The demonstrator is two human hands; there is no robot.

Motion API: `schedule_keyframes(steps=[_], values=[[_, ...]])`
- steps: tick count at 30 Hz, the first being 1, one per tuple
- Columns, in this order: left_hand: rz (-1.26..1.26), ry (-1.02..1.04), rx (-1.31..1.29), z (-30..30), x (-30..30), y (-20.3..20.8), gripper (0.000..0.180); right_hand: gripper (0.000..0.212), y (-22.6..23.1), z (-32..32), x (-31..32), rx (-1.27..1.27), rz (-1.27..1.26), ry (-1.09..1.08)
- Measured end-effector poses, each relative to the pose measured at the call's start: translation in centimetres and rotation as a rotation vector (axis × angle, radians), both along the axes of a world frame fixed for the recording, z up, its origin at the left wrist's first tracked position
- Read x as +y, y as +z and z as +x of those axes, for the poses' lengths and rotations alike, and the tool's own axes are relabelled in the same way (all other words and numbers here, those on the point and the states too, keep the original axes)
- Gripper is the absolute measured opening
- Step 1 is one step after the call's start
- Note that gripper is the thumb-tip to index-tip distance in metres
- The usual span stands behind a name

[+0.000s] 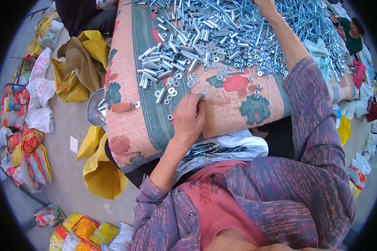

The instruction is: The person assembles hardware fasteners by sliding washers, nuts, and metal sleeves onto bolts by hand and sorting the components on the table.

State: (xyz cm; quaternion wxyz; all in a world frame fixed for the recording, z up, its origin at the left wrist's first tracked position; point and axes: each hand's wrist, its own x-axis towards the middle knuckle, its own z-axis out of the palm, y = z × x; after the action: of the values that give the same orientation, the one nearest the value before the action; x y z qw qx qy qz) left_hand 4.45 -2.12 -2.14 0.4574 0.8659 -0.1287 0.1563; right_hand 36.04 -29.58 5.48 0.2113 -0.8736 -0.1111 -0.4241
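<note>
My left hand [189, 115] rests on the flowered pink and green cloth [222, 121] near the table's front edge. Its fingers are curled closed, and what they hold, if anything, is hidden. A flat washer [205, 91] lies just beyond the knuckles, with more loose washers [172, 90] to the left. Stretched far forward, my right hand [264, 4] reaches the heap of long threaded rods or bolts [234, 16]; the top edge cuts off its fingers. Short metal sleeves [155, 62] lie piled at the left, and small nuts [255, 58] are scattered in the middle.
An orange-brown oblong piece [121, 107] lies at the cloth's left edge beside a metal bowl [97, 108]. A white plastic bag of bolts [222, 148] sits in front of my body. Yellow sacks [102, 167] lie on the floor; another person [351, 33] is at far right.
</note>
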Motion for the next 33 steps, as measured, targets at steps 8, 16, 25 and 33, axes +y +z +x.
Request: schedule_keyframes(steps=[8,16,25,33], values=[[0.005,-0.048,-0.116,0.9,-1.3,-0.1,0.012,0.036,-3.0,-3.5,-3.2,0.327,0.311,0.054],[-0.032,-0.061,-0.095,1.1,-1.8,-0.2,0.013,0.035,-5.3,0.2,-8.6,-0.45,-0.728,-0.583],[-0.126,0.035,0.075,3.3,-1.0,3.0,0.012,0.016,-4.4,-22.5,9.0,0.395,0.47,0.249],[0.607,0.186,-0.107,9.0,-2.0,0.9,0.009,0.021,-5.5,-23.7,9.5,0.826,0.845,0.45]])
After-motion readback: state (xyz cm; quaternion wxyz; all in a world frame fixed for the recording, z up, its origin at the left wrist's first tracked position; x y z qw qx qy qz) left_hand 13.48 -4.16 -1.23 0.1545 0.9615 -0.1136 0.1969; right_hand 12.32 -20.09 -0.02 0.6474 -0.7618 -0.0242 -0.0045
